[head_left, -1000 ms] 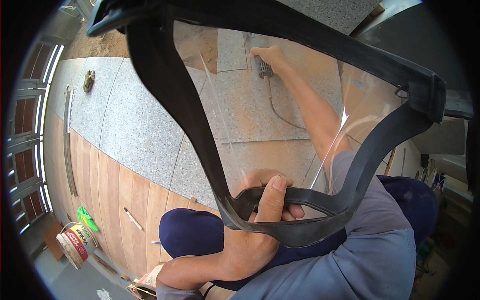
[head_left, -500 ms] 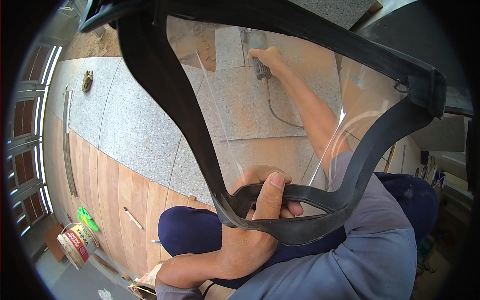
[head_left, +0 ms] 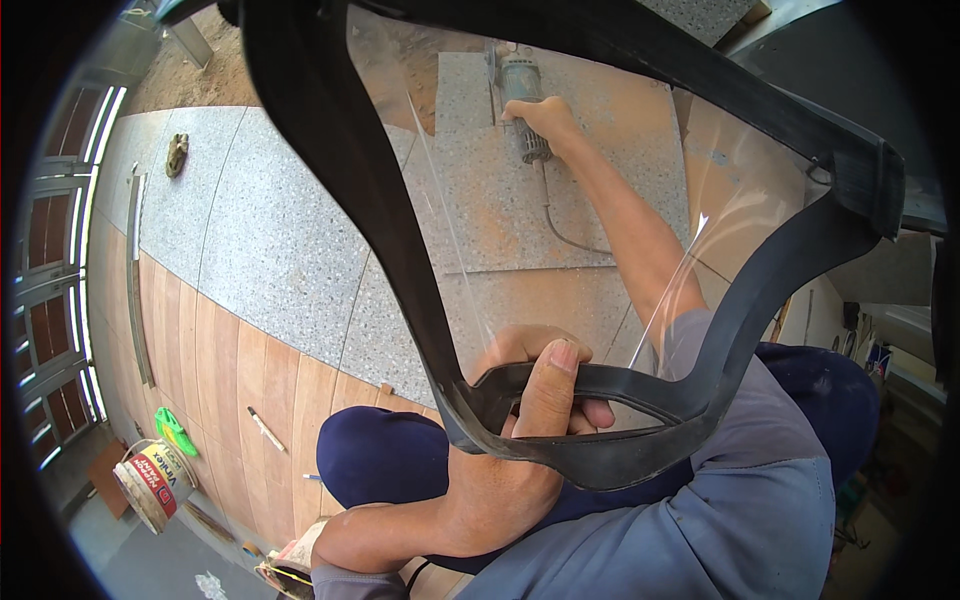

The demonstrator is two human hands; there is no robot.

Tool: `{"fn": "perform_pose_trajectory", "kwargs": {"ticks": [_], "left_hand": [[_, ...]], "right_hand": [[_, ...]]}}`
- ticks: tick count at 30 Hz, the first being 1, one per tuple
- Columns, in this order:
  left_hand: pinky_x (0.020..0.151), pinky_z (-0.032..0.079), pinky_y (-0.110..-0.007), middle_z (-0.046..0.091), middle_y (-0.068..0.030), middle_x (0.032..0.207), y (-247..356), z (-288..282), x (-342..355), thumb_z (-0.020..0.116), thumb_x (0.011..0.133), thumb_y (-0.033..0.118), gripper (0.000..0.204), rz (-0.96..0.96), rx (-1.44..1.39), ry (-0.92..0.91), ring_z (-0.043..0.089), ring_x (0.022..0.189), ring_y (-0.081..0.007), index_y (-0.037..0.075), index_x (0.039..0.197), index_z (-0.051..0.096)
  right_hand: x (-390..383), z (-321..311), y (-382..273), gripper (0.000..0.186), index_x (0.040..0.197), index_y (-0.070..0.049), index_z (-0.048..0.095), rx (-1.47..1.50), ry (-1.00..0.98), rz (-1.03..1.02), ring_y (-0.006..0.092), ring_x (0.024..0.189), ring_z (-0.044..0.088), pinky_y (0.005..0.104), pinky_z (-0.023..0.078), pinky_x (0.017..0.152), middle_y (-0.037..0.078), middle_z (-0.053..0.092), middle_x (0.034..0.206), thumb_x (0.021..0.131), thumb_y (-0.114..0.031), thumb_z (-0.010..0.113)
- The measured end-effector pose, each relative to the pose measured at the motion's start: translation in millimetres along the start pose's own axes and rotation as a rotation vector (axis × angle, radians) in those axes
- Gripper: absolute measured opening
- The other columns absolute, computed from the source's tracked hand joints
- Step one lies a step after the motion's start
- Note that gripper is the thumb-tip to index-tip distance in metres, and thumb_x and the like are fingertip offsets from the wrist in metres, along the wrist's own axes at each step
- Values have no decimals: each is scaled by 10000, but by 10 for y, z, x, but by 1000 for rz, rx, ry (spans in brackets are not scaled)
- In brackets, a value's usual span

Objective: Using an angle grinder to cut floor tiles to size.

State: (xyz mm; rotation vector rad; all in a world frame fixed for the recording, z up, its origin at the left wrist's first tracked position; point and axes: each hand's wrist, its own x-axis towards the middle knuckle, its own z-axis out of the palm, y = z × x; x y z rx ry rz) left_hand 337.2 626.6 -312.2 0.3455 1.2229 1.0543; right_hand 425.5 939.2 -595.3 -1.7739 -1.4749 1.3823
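My left hand is wrapped around the lower rim of a face shield, its thumb in front. The shield has a black frame and a clear, creased visor, and it is held up close to the view. Through the visor, my right hand shows gripping the body of a corded power cutter, green with a dark vented rear. The cutter rests over a speckled grey tile dusted with orange-brown powder. Its far end and cutting edge are hard to make out.
Speckled slabs and wood-look planks cover the floor at left. A paint bucket, green object, marker and long strip lie there. A gate stands far left; the cutter's cable trails right.
The face shield has shifted slightly right in the view, still in my left hand. The cutter and my right hand show a little more clearly through the visor, in nearly the same place.
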Motion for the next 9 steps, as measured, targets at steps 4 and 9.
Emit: {"fn": "perform_pose_trajectory", "kwargs": {"ticks": [4, 9], "left_hand": [[493, 461, -208, 653, -96, 741, -10, 5, -48, 540, 1068, 265, 277, -19, -29, -3, 585, 543, -81, -10, 1072, 575], [496, 467, -215, 658, -100, 742, -29, 20, -69, 558, 1060, 285, 291, -6, -60, 18, 590, 544, -89, -4, 1079, 582]], "right_hand": [[-74, -41, 56, 446, 843, 140, 695, -19, -33, -27, 219, 579, 656, 345, 486, 489, 169, 688, 762, 661, -258, 781], [-106, -10, 173, 408, 844, 116, 699, -55, -3, -41, 214, 554, 668, 342, 488, 461, 159, 689, 739, 668, -243, 774]]}}
